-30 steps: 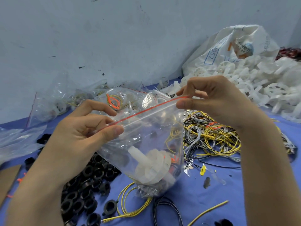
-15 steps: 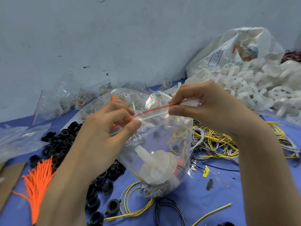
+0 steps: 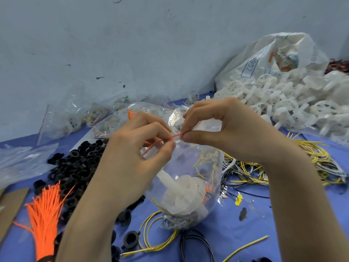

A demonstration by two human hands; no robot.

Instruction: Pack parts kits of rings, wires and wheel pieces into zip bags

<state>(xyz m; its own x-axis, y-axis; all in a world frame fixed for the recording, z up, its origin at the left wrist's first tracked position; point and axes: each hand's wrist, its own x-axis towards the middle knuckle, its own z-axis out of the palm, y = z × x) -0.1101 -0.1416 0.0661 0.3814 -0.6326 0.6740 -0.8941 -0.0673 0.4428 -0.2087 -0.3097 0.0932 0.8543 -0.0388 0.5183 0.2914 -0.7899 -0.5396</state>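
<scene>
Clear plastic fills our view: we hold a zip bag (image 3: 190, 178) above the middle of the blue desk (image 3: 245, 229), white wheel pieces (image 3: 181, 197) and yellow wires (image 3: 205, 163) inside it. Our left hand (image 3: 132, 157) and right hand (image 3: 226, 129) nearly touch, fingers (image 3: 166, 146) pinched narrow on its red zip strip (image 3: 170, 138). Black rings (image 3: 79, 167) lie toward the desk's left edge, with loose white wheels (image 3: 283, 103) heaped at its far right corner.
</scene>
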